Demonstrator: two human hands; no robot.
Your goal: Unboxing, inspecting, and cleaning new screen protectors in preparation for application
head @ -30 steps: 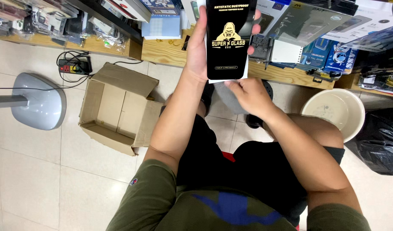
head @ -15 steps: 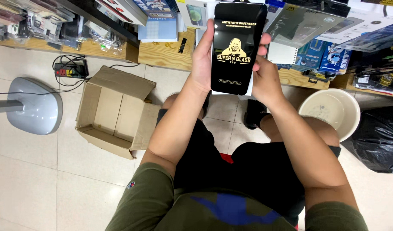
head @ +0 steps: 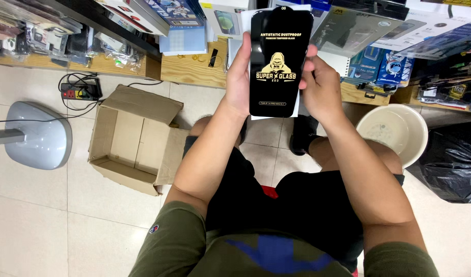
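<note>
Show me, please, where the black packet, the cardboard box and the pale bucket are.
black packet point(head: 279, 66), head view, middle of its printed face.
cardboard box point(head: 124, 134), head view, inner floor.
pale bucket point(head: 417, 134), head view, right rim.

Bright, even overhead light, soft shadows on pale floor tiles point(head: 51, 215), sharp focus, slight wide-angle edge bending.

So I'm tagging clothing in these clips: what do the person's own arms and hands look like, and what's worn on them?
Both forearms are bare. The left hand and right hand wear no gloves, and no rings or watch show. Short olive-green sleeves cover the upper arms; the left one bears a small red, white and blue logo.
</note>
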